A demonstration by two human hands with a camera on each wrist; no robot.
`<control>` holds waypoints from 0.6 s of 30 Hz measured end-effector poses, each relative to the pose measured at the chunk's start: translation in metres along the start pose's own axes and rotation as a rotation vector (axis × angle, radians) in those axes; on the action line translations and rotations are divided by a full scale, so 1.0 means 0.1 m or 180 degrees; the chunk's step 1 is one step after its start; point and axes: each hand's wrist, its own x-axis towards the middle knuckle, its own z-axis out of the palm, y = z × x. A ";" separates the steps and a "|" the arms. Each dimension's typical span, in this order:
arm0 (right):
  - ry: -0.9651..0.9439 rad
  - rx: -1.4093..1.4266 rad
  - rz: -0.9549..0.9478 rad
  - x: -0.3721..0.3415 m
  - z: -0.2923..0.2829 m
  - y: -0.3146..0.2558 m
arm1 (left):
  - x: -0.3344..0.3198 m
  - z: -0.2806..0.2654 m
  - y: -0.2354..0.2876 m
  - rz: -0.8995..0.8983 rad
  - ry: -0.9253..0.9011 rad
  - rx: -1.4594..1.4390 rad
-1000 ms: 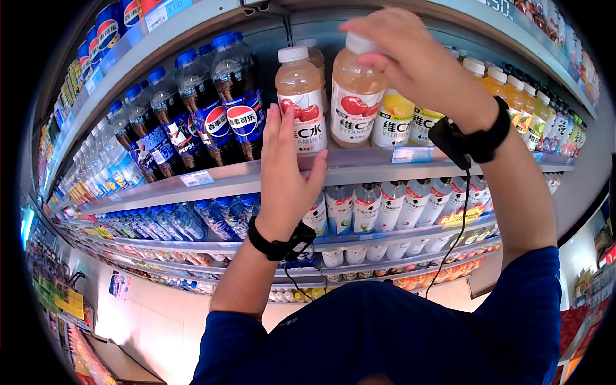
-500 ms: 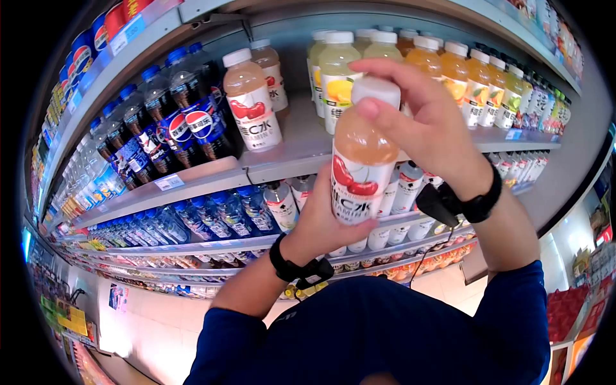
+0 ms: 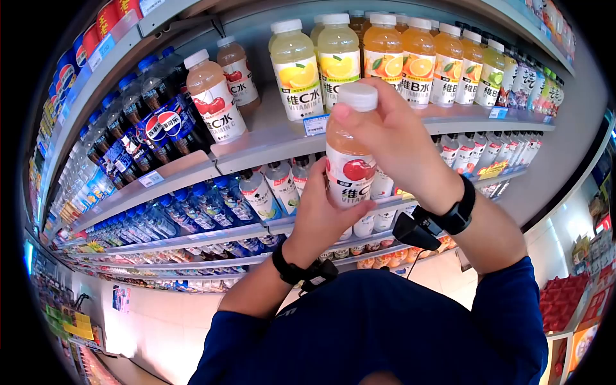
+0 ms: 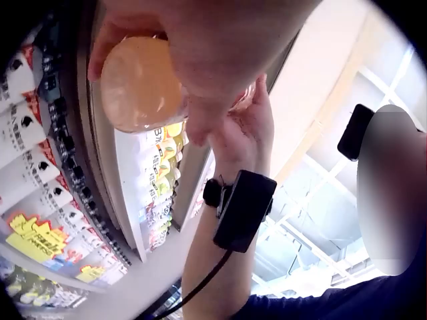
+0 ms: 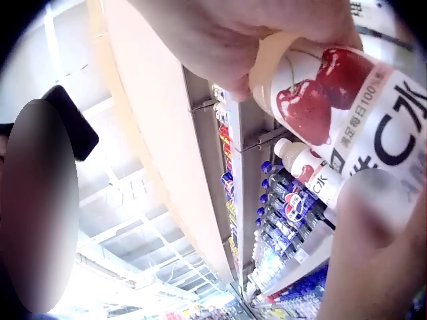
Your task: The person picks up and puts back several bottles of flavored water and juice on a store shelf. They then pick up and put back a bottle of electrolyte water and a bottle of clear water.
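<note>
In front of the shelves, both hands hold a cherry-label drink bottle (image 3: pixel 350 169) with a white cap (image 3: pixel 357 97). My right hand (image 3: pixel 405 142) grips its upper part from the right, the thumb just below the cap. Lower down, my left hand (image 3: pixel 326 221) has fingers and thumb around the label near the base. The left wrist view shows the bottle's clear bottom (image 4: pixel 137 87) beside the left hand (image 4: pixel 220 53). Large in the right wrist view is the cherry label (image 5: pixel 320 93), with the left thumb across its lower part.
Two cherry-label bottles (image 3: pixel 217 106) stand on the shelf to the left, beside cola bottles (image 3: pixel 163 125). Lemon-label bottles (image 3: pixel 296 70) and orange-label bottles (image 3: pixel 417 61) line its right part. The shelf's front edge (image 3: pixel 276 151) runs behind the hands, with white-label bottles (image 3: pixel 280 186) below.
The right hand has lifted a cherry-label bottle off the shelf and brought it toward the body. The left hand has left the shelf front and taken hold of the bottle's lower part. The view has shifted right.
</note>
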 end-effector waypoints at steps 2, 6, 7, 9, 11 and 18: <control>-0.0427 -0.0247 0.0162 0.03 -0.15 -0.04 | 0.03 0.02 0.04 -0.0039 -0.0291 -0.0298; -0.1301 0.0409 0.0347 0.12 -0.32 -0.08 | -0.05 -0.14 0.02 -0.0758 -0.1582 -0.2215; -0.1519 0.0890 0.0566 0.12 -0.33 -0.11 | -0.05 -0.13 0.04 -0.0756 -0.1583 -0.2207; -0.1703 0.1066 0.0597 0.08 -0.33 -0.11 | -0.04 -0.13 0.06 -0.0835 -0.2238 -0.2713; -0.1885 0.1247 0.0631 0.03 -0.32 -0.12 | -0.07 -0.13 0.08 -0.0898 -0.2273 -0.2808; -0.0789 -0.0302 0.0147 -0.01 -0.17 -0.22 | -0.03 -0.07 0.12 -0.0506 -0.0817 -0.1515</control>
